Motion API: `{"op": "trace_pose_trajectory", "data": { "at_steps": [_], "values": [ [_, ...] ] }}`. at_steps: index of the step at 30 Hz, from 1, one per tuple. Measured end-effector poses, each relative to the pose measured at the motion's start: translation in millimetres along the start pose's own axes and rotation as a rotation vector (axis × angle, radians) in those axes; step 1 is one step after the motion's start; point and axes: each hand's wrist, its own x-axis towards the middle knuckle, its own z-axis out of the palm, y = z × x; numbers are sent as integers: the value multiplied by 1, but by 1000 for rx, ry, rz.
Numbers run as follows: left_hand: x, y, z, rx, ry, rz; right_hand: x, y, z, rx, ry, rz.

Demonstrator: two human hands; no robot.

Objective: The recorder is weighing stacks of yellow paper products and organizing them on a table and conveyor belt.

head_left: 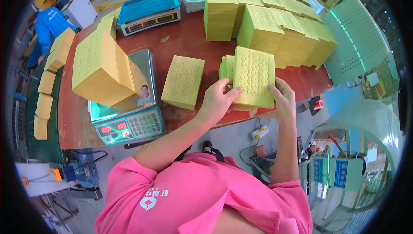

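Observation:
Between my two hands is a stack of yellow embossed paper [254, 72], gripped at its lower left and right edges near the table's front. My left hand [217, 100] has its thumb on the top sheet, and my right hand [284, 99] holds the opposite side. Part of another yellow paper pile [226, 69] shows behind the held stack's left side. A shorter stack of the same paper [183, 82] lies to the left of my hands. Farther left, a tall paper stack [103, 68] sits on a digital scale [148, 72] with a lit red display.
Tall rows of yellow paper stacks [262, 23] fill the table's back right. A second scale with a blue tray [148, 6] stands at the back. At far left, a person in blue [51, 25] is near a conveyor [26, 117] lined with paper blocks. A perforated green panel [357, 40] borders the right.

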Motion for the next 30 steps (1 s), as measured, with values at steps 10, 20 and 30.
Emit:
{"op": "trace_pose_trajectory", "data": {
  "at_steps": [10,20,30],
  "values": [
    [2,-29,12,472,349,262,30,31,-13,-126,-172,-43],
    [-13,-30,15,614,409,235,17,49,-7,-340,-93,-178],
    [-13,-50,-4,519,563,605,17,48,-3,-417,15,-283]
  ]
}}
